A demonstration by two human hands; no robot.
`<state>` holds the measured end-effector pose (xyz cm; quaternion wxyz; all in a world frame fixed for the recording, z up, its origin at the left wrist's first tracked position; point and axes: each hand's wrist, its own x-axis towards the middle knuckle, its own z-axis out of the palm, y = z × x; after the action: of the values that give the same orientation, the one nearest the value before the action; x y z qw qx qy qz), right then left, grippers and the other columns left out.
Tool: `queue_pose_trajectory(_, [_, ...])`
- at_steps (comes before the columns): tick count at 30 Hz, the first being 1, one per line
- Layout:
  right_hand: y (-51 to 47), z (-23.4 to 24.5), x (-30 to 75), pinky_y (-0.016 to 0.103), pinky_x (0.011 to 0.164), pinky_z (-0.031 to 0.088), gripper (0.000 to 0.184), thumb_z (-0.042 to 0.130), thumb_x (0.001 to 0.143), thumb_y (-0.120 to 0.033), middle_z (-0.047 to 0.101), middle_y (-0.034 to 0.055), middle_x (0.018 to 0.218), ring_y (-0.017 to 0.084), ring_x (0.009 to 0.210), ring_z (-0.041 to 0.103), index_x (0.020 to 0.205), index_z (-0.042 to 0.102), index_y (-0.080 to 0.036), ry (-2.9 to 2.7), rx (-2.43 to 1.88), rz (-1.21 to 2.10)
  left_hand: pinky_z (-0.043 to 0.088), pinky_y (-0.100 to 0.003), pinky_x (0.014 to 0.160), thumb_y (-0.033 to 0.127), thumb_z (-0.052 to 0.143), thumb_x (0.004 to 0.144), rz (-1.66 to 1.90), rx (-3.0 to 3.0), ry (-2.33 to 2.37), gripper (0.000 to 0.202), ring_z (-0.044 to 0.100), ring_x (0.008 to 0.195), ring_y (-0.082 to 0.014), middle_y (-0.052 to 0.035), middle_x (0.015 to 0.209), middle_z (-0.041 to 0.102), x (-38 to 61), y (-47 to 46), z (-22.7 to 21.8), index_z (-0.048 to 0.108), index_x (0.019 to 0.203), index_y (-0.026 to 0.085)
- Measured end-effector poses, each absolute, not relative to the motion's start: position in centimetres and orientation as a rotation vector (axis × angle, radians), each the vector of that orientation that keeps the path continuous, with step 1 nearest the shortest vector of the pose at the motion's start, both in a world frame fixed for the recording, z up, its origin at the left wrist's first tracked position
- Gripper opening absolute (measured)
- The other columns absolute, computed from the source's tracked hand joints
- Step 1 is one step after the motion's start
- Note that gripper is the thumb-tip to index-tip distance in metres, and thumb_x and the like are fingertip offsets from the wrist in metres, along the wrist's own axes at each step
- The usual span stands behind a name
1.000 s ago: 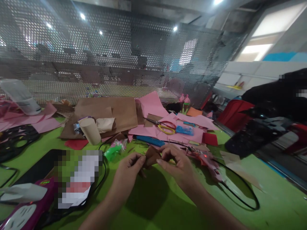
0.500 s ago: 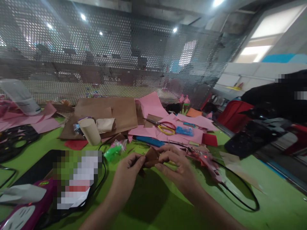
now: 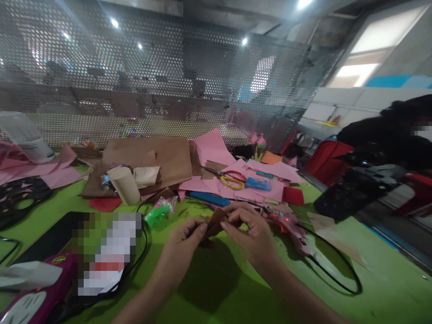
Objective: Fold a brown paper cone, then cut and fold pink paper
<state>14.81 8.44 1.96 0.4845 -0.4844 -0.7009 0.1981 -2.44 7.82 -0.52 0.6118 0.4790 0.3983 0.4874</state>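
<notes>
A small folded piece of brown paper [image 3: 216, 221] is held just above the green table [image 3: 209, 288], between my two hands. My left hand [image 3: 187, 238] pinches its left edge between thumb and fingers. On the other side, my right hand [image 3: 249, 229] grips the paper with thumb and curled fingers. Close beyond the hands lies a blue tool [image 3: 209, 198], its kind unclear. A pink glue gun [image 3: 295, 231] with a lit red light rests to the right of my right hand. Left of my left hand lies a clear bag of bright green material [image 3: 160, 211].
Scissors with red and yellow handles [image 3: 232, 177] lie on pink paper [image 3: 216, 146]. A cardboard tube [image 3: 125, 186] stands before large brown paper [image 3: 172, 157]. Far left are a white container [image 3: 27, 137] and black palette-like disc [image 3: 20, 198]. A black cable [image 3: 340, 281] loops right; a person [image 3: 388, 126] sits beyond.
The brown paper has turned and now shows a narrower, more upright fold. My right fingers have curled in closer around it. Both hands stay in nearly the same place.
</notes>
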Motion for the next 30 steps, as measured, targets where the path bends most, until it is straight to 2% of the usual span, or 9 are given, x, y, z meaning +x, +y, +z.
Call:
queue_pose_trajectory(4, [8.4,2.1,14.8,0.031,0.07,0.047,0.019,0.064,0.077,-0.017,0.063,0.0073,0.092,0.021,0.086,0.061,0.06,0.055,-0.02,-1.693,-1.194,0.495,0.053,-0.026,0.069,0.035,0.065,0.08,1.1,1.151,0.875,0.019,0.062,0.073,-0.0154,-0.0026,0.085,0.07,-2.3,7.6,-0.4,0.069,0.088,0.018])
queue_pose_trajectory(10, [8.4,2.4,14.6,0.029,0.068,0.044,0.017,0.066,0.073,-0.019,0.062,0.0057,0.089,0.02,0.083,0.058,0.062,0.053,-0.02,-1.682,-1.206,0.564,0.053,-0.027,0.067,0.028,0.061,0.078,1.11,1.17,0.908,0.016,0.062,0.07,-0.015,-0.0029,0.084,0.071,-2.1,8.0,-0.4,0.069,0.088,0.017])
queue_pose_trajectory(13, [8.5,2.4,14.6,0.027,0.062,0.042,0.012,0.067,0.072,-0.022,0.058,0.0013,0.078,0.016,0.07,0.053,0.073,0.056,-0.02,-1.626,-1.262,0.71,0.053,-0.027,0.066,0.029,0.062,0.076,1.112,1.168,0.925,0.015,0.063,0.071,-0.0165,-0.0036,0.081,0.071,-2.1,8.2,-0.4,0.068,0.083,0.017])
queue_pose_trajectory(18, [8.8,2.0,15.0,0.027,0.06,0.039,0.024,0.07,0.074,-0.033,0.059,0.0006,0.078,0.016,0.068,0.05,0.091,0.061,-0.019,-1.562,-1.321,0.908,0.053,-0.027,0.065,0.028,0.063,0.074,1.11,1.174,0.909,0.013,0.064,0.074,-0.0179,-0.0042,0.079,0.071,-2.2,8.1,-0.2,0.068,0.079,0.017])
queue_pose_trajectory(20, [9.0,1.8,15.1,0.028,0.062,0.04,0.022,0.07,0.075,-0.036,0.059,0.0008,0.077,0.016,0.068,0.051,0.087,0.062,-0.02,-1.572,-1.288,0.946,0.052,-0.027,0.066,0.027,0.062,0.075,1.105,1.179,0.903,0.012,0.064,0.074,-0.0178,-0.0043,0.08,0.071,-2.2,8.1,-0.3,0.068,0.08,0.017])
queue_pose_trajectory(24, [9.4,1.5,15.3,0.03,0.069,0.042,0.023,0.073,0.073,-0.036,0.057,0.0003,0.076,0.018,0.075,0.053,0.067,0.058,-0.02,-1.53,-1.184,0.954,0.052,-0.028,0.066,0.027,0.063,0.076,1.084,1.2,0.902,0.014,0.065,0.076,-0.0185,-0.0045,0.08,0.071,-2.4,8.4,-0.7,0.069,0.083,0.017])
queue_pose_trajectory(30, [9.6,1.4,15.6,0.032,0.068,0.045,0.027,0.073,0.074,-0.044,0.063,0.003,0.075,0.02,0.072,0.057,0.075,0.064,-0.018,-1.336,-1.196,1.103,0.047,-0.025,0.059,0.027,0.064,0.076,1.073,1.241,1.012,0.012,0.061,0.062,-0.0155,-0.0036,0.071,0.07,-3.1,9.1,-1.0,0.066,0.079,0.016])
